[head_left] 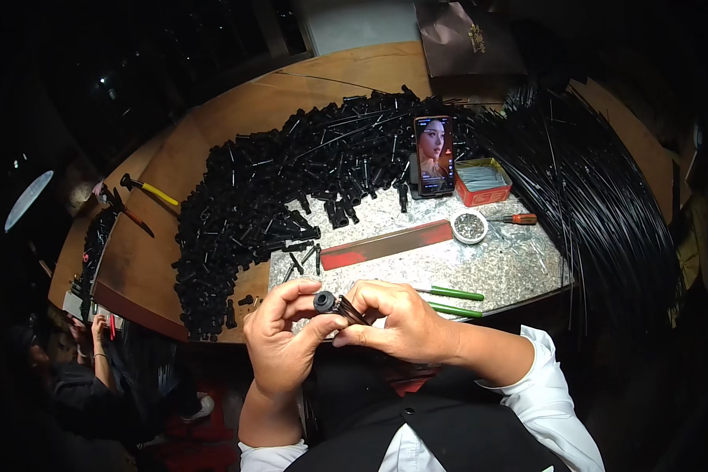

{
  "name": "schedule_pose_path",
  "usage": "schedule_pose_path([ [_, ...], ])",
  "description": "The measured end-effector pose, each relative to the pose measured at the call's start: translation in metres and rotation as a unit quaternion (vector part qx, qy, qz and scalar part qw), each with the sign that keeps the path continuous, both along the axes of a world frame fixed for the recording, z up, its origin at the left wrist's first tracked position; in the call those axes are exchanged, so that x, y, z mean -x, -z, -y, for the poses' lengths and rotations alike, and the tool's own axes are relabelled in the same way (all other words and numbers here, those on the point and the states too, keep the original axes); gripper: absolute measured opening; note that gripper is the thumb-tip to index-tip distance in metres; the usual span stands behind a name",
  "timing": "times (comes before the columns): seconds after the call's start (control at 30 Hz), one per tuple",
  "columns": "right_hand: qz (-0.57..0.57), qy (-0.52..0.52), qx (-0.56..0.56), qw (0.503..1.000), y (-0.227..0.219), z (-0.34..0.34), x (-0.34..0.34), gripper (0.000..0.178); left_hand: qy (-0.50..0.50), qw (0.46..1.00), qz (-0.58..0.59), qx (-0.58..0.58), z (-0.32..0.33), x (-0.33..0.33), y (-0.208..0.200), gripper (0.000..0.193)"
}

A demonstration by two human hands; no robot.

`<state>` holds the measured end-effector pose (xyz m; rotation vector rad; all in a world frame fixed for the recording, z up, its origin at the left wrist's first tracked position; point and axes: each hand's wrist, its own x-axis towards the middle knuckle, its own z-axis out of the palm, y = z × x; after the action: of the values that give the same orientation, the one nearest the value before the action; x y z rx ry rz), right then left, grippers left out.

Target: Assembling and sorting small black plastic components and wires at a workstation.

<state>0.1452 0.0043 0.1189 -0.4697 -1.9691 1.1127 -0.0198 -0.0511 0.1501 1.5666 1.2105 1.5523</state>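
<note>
My left hand (282,342) is closed round a short black tube-like part (323,302), whose round end with a hole faces up. The fingers of my right hand (397,321) pinch several thin black strips (353,310) right beside that part. Both hands meet over the near edge of a speckled stone slab (519,271); whether the strips are joined to the part is hidden by the fingers. Just beyond my right hand lies a green-handled tool (458,294), probably pliers, partly covered by the hand.
A large heap of black parts (267,181) curves across the table. Beyond the slab's red-and-dark bar (385,245) stand a phone (434,157), a red box (484,197) and a white cup (481,234). Long black strips (598,189) fill the right. A co-worker's hand (99,329) shows at left.
</note>
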Motion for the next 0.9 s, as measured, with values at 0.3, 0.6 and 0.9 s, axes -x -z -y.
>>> schedule_pose_path([
  [0.3,-0.059,-0.036,0.016,0.997,0.005,0.001,0.0,0.017,-0.05,0.967,-0.222,-0.117,0.004,0.005,-0.009,0.033],
  [0.6,-0.032,-0.088,0.058,0.994,0.002,-0.004,-0.005,0.022,0.043,0.977,-0.2,-0.065,0.008,0.008,-0.027,0.025],
  [0.9,-0.019,-0.015,-0.018,1.0,0.006,0.004,-0.003,0.022,-0.041,0.947,-0.282,-0.145,0.013,-0.02,0.0,0.027],
])
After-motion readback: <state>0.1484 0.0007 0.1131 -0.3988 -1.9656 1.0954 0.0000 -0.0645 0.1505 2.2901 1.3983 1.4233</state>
